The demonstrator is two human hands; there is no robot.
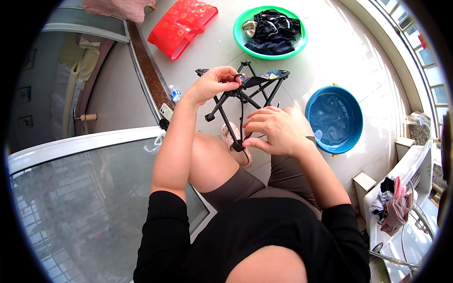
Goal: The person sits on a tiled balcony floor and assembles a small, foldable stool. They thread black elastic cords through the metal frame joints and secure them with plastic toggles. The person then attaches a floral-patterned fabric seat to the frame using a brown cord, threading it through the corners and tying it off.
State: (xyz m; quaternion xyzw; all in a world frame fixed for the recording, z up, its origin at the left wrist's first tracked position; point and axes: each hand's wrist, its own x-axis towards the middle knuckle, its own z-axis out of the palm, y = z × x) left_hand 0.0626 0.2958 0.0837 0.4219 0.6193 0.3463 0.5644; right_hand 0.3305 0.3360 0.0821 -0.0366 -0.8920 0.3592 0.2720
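A small folding stool [252,92] with black tubular legs and a dark, colourfully printed fabric seat is tilted in front of my knees. My left hand [214,85] is at its upper left, thumb and fingertips pinched on a thin black cord [239,77] near a leg joint. Lower down, my right hand [273,132] is curled at the stool's near leg, its thumb close to the black foot cap [238,145]. What lies under the right fingers is partly hidden. Below the stool shows a pale patterned clog [230,134] on my foot.
Ahead stand a red bag [181,28] and a green basin [238,35] of dark wet clothes. A blue basin [357,127] of water is at the right, near a white sink [427,165] with clothes. A glass sliding door [94,203] lies left, a bottle [175,93] and phone [166,112] beside it.
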